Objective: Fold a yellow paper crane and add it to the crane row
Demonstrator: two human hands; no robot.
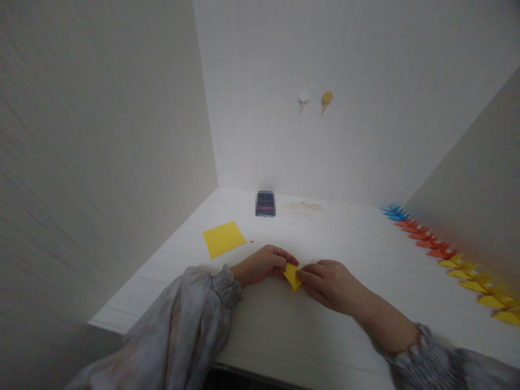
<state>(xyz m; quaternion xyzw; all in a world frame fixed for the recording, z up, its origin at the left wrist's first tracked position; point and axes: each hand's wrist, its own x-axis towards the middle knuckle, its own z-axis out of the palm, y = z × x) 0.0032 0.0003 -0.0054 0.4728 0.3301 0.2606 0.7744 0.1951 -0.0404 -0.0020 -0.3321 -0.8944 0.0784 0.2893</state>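
Note:
A small folded yellow paper (pixel 291 275) lies on the white table (pixel 325 238), pinched between both my hands. My left hand (pixel 263 264) presses its left side with curled fingers. From the right, my right hand (pixel 327 283) holds the paper's edge with closed fingertips. Most of the paper is hidden under the fingers.
A flat yellow paper square (pixel 223 238) lies to the left, a tiny orange scrap (pixel 252 241) beside it. A dark small box (pixel 265 203) stands by the back wall. A row of folded blue, orange and yellow paper pieces (pixel 447 252) runs along the right wall. Two round hooks (pixel 314 98) hang on the wall.

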